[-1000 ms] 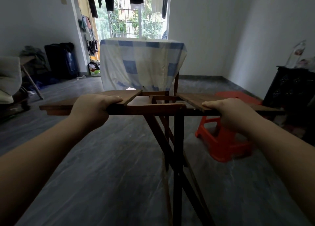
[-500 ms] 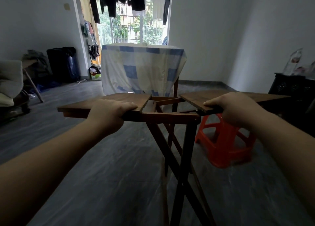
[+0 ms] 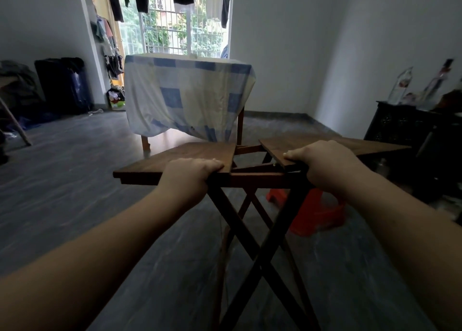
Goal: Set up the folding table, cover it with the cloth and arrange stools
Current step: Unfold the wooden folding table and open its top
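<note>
A dark wooden folding table (image 3: 190,155) stands in front of me on crossed legs, its two top leaves spread flat with a gap between them. My left hand (image 3: 187,178) grips the near edge of the left leaf. My right hand (image 3: 327,164) grips the near edge of the right leaf (image 3: 350,144). A red plastic stool (image 3: 317,212) sits on the floor behind the table's legs, partly hidden by them and by my right arm. A blue and cream checked cloth (image 3: 190,93) covers another table by the window.
A black cabinet (image 3: 410,140) with bottles on top stands at the right wall. A dark suitcase (image 3: 62,85) and piled clothes are at the left wall. Grey floor stretches to the left of the table.
The folding table has shifted to the right in view and sits lower, its leaves closer together, with my hands still gripping them. The red stool is now more hidden behind the legs.
</note>
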